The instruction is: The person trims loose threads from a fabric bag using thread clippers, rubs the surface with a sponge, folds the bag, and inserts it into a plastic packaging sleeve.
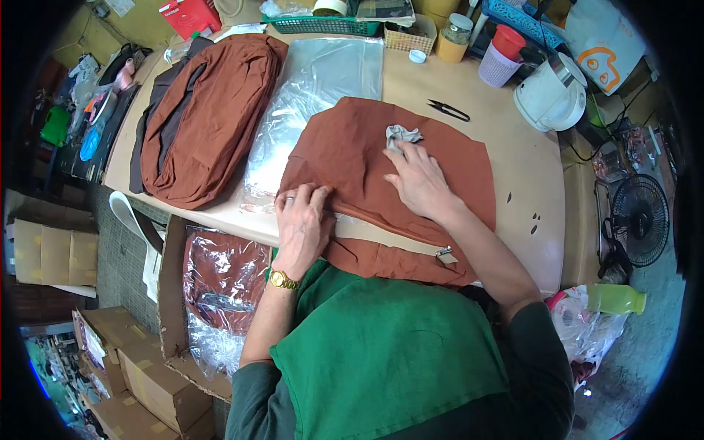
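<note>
A rust-brown fabric bag (pixel 345 136) lies flat on the table in front of me, its zipper side toward my body and partly open. The fingers of my left hand (pixel 302 224) are curled over the bag's near left edge, gripping the fabric. My right hand (pixel 424 180) presses a crumpled grey-white cloth (pixel 401 135) against the bag's upper face, fingertips on the cloth. Near the open edge, a metal zipper pull (pixel 444 252) shows. Black thread snips (pixel 449 110) lie on the table beyond the bag.
Another brown bag (pixel 213 121) lies at the left beside clear plastic sleeves (pixel 334 70). Below the table edge, a cardboard box (pixel 174 293) holds a plastic-wrapped brown bag (pixel 224 275). A white kettle (pixel 551 95), cups and baskets stand at the back. A black fan (pixel 639 220) is at right.
</note>
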Demonstrator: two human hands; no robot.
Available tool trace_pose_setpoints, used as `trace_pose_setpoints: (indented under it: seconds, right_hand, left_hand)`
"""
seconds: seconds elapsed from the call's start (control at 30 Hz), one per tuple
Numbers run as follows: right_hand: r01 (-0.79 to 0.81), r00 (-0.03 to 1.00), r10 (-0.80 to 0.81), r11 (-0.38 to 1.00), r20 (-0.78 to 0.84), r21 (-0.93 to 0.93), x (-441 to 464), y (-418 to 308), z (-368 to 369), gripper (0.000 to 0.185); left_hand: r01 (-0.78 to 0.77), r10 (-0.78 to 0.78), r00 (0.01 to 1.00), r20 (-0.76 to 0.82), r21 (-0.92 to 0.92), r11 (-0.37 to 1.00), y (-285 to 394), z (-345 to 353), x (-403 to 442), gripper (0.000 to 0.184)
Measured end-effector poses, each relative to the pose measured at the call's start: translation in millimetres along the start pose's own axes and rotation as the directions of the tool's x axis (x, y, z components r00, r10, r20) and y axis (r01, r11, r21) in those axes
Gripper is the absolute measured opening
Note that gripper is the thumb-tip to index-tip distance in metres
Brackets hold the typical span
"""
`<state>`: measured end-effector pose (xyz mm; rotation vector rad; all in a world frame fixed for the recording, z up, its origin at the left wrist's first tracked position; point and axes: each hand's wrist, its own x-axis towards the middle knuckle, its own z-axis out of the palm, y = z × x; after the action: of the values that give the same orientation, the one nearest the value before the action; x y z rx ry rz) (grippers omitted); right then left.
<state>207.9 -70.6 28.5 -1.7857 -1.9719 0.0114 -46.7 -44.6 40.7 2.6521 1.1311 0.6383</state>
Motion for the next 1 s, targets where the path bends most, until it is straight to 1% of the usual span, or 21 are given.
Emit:
trace_pose_setpoints:
  seconds: [0.07,0.1,0.13,0.2,0.23,0.3,0.33,0.37,0.43,0.5,0.53,0.63,0.67,0.73,0.77,0.8,0.83,0.87,0.9,0.93,1.0]
  right_hand:
    - [0.133,0.985,-0.141,0.988,-0.102,-0.079,-12,36,26,0.036]
    - [0.131,0.987,-0.124,0.989,-0.107,0.066,-11,54,21,0.032]
    - [0.136,0.986,-0.128,0.989,-0.110,0.065,-7,66,14,0.032]
    - [0.069,0.986,-0.033,0.973,-0.161,0.220,0,84,4,0.022]
    - [0.073,0.986,-0.037,0.973,-0.162,0.219,9,92,-2,0.022]
    - [-0.267,0.958,0.232,0.936,0.171,0.229,21,101,-11,0.016]
    - [-0.266,0.958,0.230,0.935,0.171,0.233,21,85,-21,0.016]
    - [-0.180,0.979,0.145,0.943,0.142,0.279,21,55,-34,0.015]
    - [0.042,0.998,-0.058,0.923,0.030,0.381,4,4,-30,0.015]
    - [0.179,0.984,-0.169,0.886,-0.061,0.427,-15,-25,-18,0.015]
    - [0.170,0.984,-0.177,0.912,-0.016,0.374,-22,-32,-10,0.015]
    - [0.116,0.992,-0.125,0.932,0.006,0.344,-21,-15,14,0.015]
    - [0.074,0.997,-0.072,0.927,-0.019,0.369,-18,-6,19,0.015]
    - [0.068,0.997,-0.077,0.922,0.010,0.381,-14,-3,20,0.016]
    - [0.020,0.999,-0.003,0.867,-0.035,0.497,-14,0,23,0.017]
    - [-0.017,0.995,0.075,0.795,-0.070,0.606,-11,2,23,0.019]
    - [-0.080,0.979,0.178,0.780,-0.097,0.621,-9,6,20,0.021]
    - [-0.079,0.980,0.176,0.780,-0.096,0.621,-10,9,15,0.021]
    - [-0.138,0.970,0.232,0.777,-0.077,0.615,-11,5,0,0.020]
    - [-0.196,0.955,0.290,0.770,-0.058,0.608,-13,-1,-12,0.019]
    - [-0.158,0.975,0.222,0.729,-0.011,0.666,-26,-24,-11,0.015]
  left_hand:
    - [0.177,-0.180,0.983,0.021,0.087,0.980,-8,-3,-3,0.044]
    - [0.142,-0.139,0.990,-0.032,0.090,0.986,-17,-4,-6,0.039]
    - [0.143,-0.140,0.990,-0.036,0.091,0.986,-23,-3,-8,0.039]
    - [0.157,-0.144,0.983,0.114,-0.113,0.981,-31,-4,-14,0.034]
    - [0.087,-0.082,0.996,0.040,-0.145,0.986,-22,-7,-13,0.024]
    - [0.117,-0.115,0.993,0.022,-0.152,0.981,-13,0,-15,0.018]
    - [0.144,-0.146,0.989,0.004,-0.159,0.977,-9,2,-14,0.012]
    - [0.127,-0.136,0.990,-0.044,-0.166,0.978,-4,1,-11,0.005]
    - [0.134,-0.152,0.986,-0.067,-0.224,0.965,4,2,-7,0.005]
    - [0.157,-0.193,0.978,-0.078,-0.337,0.928,14,5,-3,0.006]
    - [0.156,-0.192,0.978,-0.078,-0.336,0.929,19,4,-1,0.006]
    - [0.192,-0.143,0.981,0.128,-0.634,0.750,13,24,-5,0.012]
    - [0.191,-0.140,0.982,0.131,-0.634,0.749,10,32,-7,0.012]
    - [0.443,-0.170,0.894,0.414,-0.761,0.474,11,40,-5,0.018]
    - [0.440,-0.155,0.898,0.412,-0.834,0.333,10,43,-2,0.033]
    - [0.439,-0.153,0.898,0.412,-0.834,0.333,9,49,-3,0.033]
    - [0.463,-0.190,0.881,0.433,-0.871,0.166,9,54,-5,0.037]
    - [0.469,-0.223,0.860,0.459,-0.883,-0.007,9,58,-8,0.042]
    - [0.473,-0.224,0.865,0.448,-0.879,0.067,11,58,-10,0.051]
    - [0.476,-0.226,0.863,0.451,-0.877,0.067,13,60,-11,0.051]
    - [0.467,-0.261,0.862,0.435,-0.881,0.076,17,62,-12,0.053]
